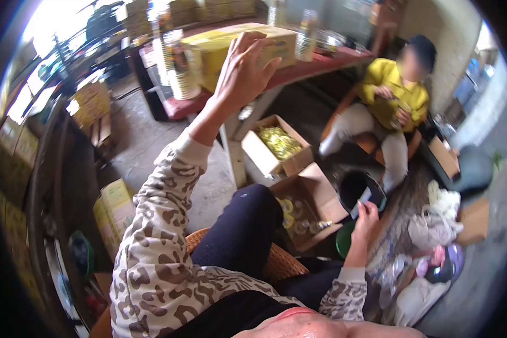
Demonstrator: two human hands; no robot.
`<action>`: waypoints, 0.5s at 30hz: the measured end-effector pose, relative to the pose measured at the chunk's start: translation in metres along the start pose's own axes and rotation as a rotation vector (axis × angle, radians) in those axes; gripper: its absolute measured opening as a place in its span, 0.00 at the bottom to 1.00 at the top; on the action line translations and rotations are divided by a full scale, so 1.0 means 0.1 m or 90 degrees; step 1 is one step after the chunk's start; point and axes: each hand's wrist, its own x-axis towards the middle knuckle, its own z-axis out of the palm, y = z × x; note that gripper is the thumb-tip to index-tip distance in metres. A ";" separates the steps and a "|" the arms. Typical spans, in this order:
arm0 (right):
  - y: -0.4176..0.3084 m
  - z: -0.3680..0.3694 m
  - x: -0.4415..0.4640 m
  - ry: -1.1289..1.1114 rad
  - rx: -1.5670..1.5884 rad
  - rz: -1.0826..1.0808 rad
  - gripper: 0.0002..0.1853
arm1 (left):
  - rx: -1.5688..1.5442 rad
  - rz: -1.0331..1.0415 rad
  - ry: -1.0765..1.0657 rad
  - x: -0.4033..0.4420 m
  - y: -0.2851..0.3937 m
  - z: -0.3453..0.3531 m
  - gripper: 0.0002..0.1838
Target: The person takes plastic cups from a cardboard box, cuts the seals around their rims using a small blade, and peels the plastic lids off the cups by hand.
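My left hand (243, 70) is raised with its fingers apart, in front of a yellow and brown cardboard box (276, 40) on the red table. Nothing shows in its grasp; whether it touches the box I cannot tell. Down on the right, my right hand (364, 222) pinches a small pale flat strip (361, 201), whose exact kind I cannot make out. Near that hand are a black bucket (348, 183) and a green tub (342, 241). An open carton (327, 198) beside my knee holds several clear glass or plastic pieces and yellow round items.
Stacked cups (184, 84) stand at the near left end of the red table (321, 66). Behind the open carton, another cardboard box (259, 152) is filled with yellow-green pieces. A person in a yellow top (397, 93) sits across from me. Plastic bags (428, 225) lie at right.
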 end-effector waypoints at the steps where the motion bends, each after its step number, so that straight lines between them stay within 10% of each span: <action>1: 0.08 0.00 0.02 0.000 0.041 0.000 0.10 | -0.048 0.001 -0.018 -0.01 0.12 0.13 0.20; 15: -0.30 -0.04 0.02 0.065 -0.026 0.121 0.08 | -0.451 -0.008 -0.340 -1.57 1.47 2.28 0.14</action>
